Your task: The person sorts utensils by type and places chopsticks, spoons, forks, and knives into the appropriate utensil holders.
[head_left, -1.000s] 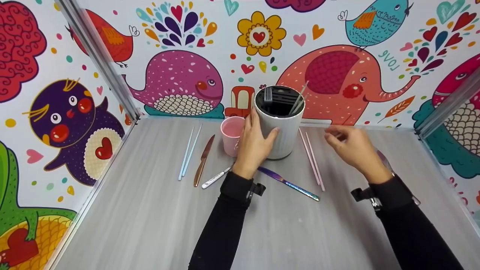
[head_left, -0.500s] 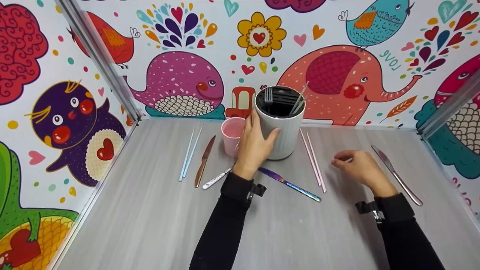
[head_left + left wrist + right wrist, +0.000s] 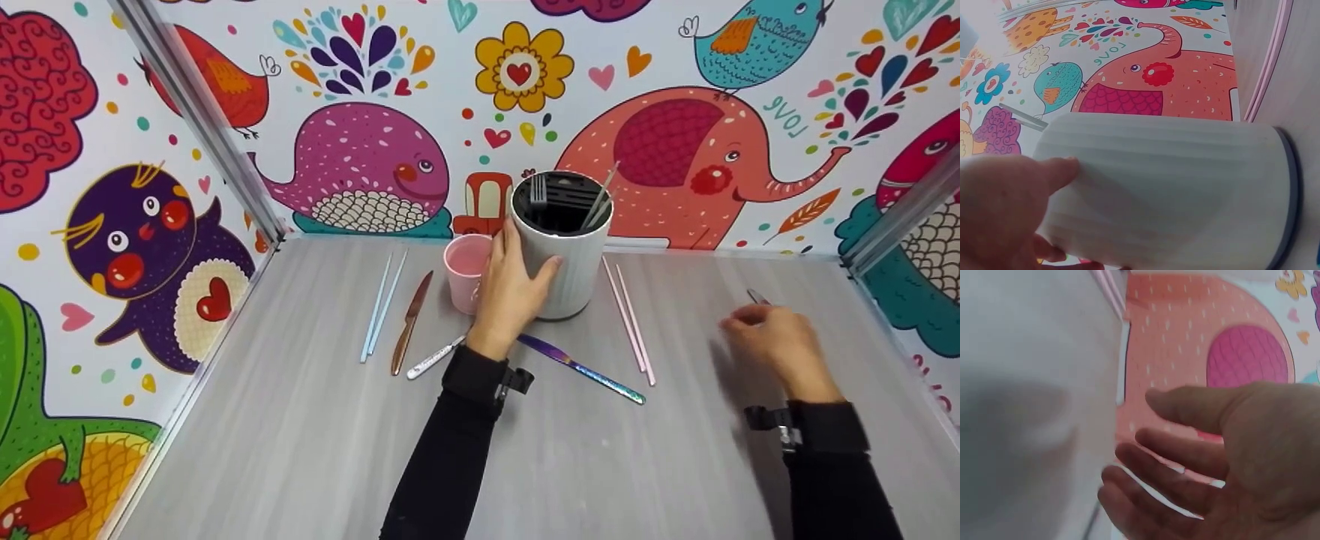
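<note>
Left hand [image 3: 512,294] grips the white holder [image 3: 564,259]; right hand [image 3: 780,346] hovers loosely curled, empty, over the silver knife [image 3: 756,297].

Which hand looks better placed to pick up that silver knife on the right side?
Right. The right hand hovers over the silver knife, while the left hand grips the white holder.

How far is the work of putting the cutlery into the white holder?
Done: a fork and some sticks stand in the white holder. In hand: left hand steadies it; right hand reaches the silver knife. Left: pink chopsticks, blue chopsticks, three knives.
</note>
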`<state>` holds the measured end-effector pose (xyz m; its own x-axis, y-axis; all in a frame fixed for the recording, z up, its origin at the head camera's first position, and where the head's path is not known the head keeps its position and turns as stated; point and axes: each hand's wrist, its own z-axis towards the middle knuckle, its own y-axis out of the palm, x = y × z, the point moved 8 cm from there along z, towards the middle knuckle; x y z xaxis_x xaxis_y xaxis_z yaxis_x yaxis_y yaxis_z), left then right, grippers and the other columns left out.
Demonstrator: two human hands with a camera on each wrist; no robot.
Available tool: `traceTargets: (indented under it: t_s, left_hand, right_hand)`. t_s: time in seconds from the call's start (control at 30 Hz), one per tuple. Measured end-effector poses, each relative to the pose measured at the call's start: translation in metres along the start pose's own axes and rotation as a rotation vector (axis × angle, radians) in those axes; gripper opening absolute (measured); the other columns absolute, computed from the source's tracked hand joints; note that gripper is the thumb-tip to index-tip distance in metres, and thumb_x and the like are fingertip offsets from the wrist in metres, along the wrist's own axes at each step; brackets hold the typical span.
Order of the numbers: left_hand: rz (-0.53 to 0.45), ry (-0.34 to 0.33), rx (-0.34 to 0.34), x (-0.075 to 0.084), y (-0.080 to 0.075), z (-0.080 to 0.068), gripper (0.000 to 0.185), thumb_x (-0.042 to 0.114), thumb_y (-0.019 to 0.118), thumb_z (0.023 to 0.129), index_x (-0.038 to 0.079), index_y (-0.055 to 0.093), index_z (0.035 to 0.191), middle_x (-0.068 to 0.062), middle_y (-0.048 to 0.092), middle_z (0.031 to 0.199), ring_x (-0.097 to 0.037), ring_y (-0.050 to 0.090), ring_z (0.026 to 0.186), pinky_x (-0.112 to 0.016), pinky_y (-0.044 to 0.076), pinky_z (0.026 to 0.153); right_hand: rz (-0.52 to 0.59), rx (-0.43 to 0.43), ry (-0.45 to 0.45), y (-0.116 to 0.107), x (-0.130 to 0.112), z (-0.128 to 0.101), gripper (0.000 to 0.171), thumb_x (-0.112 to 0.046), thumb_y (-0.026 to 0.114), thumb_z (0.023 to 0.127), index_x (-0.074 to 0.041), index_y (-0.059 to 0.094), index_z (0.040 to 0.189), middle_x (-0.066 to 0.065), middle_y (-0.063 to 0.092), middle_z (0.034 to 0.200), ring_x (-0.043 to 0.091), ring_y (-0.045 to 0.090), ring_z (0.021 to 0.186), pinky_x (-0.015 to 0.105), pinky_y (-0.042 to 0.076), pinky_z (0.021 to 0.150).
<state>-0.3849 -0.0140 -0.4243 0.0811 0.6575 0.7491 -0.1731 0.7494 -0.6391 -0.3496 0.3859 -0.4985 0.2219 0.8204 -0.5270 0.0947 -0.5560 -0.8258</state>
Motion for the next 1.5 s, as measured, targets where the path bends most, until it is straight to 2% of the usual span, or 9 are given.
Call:
traceTargets:
  t_s: [0.17, 0.27, 0.47, 0.7, 1.0, 1.2, 1.5]
  left_hand:
    - [0.009, 0.005, -0.004, 0.001, 0.0, 0.0, 0.096, 0.059, 0.062, 0.09, 0.02, 0.01, 0.161, -0.008, 0.025, 0.165, -0.025, 0.035, 0.148, -0.047, 0.033, 0.12]
    - [0.018, 0.004, 0.005, -0.002, -0.002, -0.002, 0.096, 0.058, 0.062, 0.09, 0.02, 0.01, 0.161, -0.008, 0.027, 0.164, -0.025, 0.036, 0.148, -0.046, 0.033, 0.12]
    - [0.007, -0.005, 0.002, -0.005, 0.0, -0.004, 0.097, 0.058, 0.063, 0.09, 0.022, 0.008, 0.162, -0.006, 0.025, 0.165, -0.024, 0.035, 0.148, -0.047, 0.034, 0.119]
    - [0.016, 0.001, -0.008, -0.001, 0.003, -0.004, 0.097, 0.059, 0.062, 0.09, 0.021, 0.009, 0.162, -0.005, 0.024, 0.166, -0.024, 0.035, 0.149, -0.047, 0.034, 0.119]
    - [0.019, 0.009, 0.005, -0.001, -0.003, -0.001, 0.096, 0.058, 0.061, 0.09, 0.02, 0.009, 0.162, -0.006, 0.024, 0.166, -0.024, 0.034, 0.149, -0.046, 0.033, 0.12]
    - [0.013, 0.006, 0.005, -0.004, -0.002, -0.002, 0.096, 0.057, 0.062, 0.09, 0.021, 0.008, 0.162, -0.006, 0.026, 0.165, -0.024, 0.035, 0.148, -0.047, 0.034, 0.12]
    - [-0.007, 0.005, -0.005, 0.001, 0.0, -0.001, 0.096, 0.056, 0.063, 0.09, 0.022, 0.009, 0.161, -0.006, 0.025, 0.165, -0.025, 0.035, 0.148, -0.047, 0.033, 0.12]
  right_hand:
    - [-0.036, 0.017, 0.155, -0.025, 0.04, -0.004, 0.081, -0.059, 0.06, 0.091, 0.002, 0.046, 0.144, 0.031, 0.047, 0.138, 0.043, 0.043, 0.111, 0.049, 0.045, 0.082]
    - [-0.101, -0.003, 0.2, -0.026, 0.056, -0.004, 0.081, -0.052, 0.062, 0.092, 0.006, 0.042, 0.143, 0.035, 0.044, 0.137, 0.045, 0.044, 0.107, 0.053, 0.046, 0.082]
    - [-0.206, -0.048, 0.124, -0.016, 0.069, 0.002, 0.063, -0.031, 0.055, 0.094, 0.013, 0.042, 0.137, 0.04, 0.045, 0.126, 0.048, 0.047, 0.101, 0.059, 0.045, 0.082]
    - [-0.237, -0.037, 0.155, -0.016, 0.085, 0.004, 0.054, -0.019, 0.053, 0.091, 0.014, 0.044, 0.133, 0.04, 0.042, 0.121, 0.049, 0.043, 0.097, 0.059, 0.043, 0.081]
    - [-0.26, 0.017, 0.121, -0.016, 0.078, 0.013, 0.048, -0.019, 0.057, 0.089, 0.011, 0.052, 0.127, 0.036, 0.049, 0.116, 0.045, 0.047, 0.094, 0.055, 0.044, 0.073]
    - [-0.259, 0.06, 0.082, -0.021, 0.079, 0.012, 0.041, -0.023, 0.062, 0.088, 0.006, 0.062, 0.117, 0.031, 0.059, 0.109, 0.04, 0.052, 0.088, 0.046, 0.044, 0.065]
    - [-0.188, -0.041, 0.025, -0.03, 0.082, 0.005, 0.042, -0.025, 0.065, 0.087, 0.004, 0.065, 0.118, 0.029, 0.064, 0.106, 0.038, 0.053, 0.089, 0.035, 0.041, 0.066]
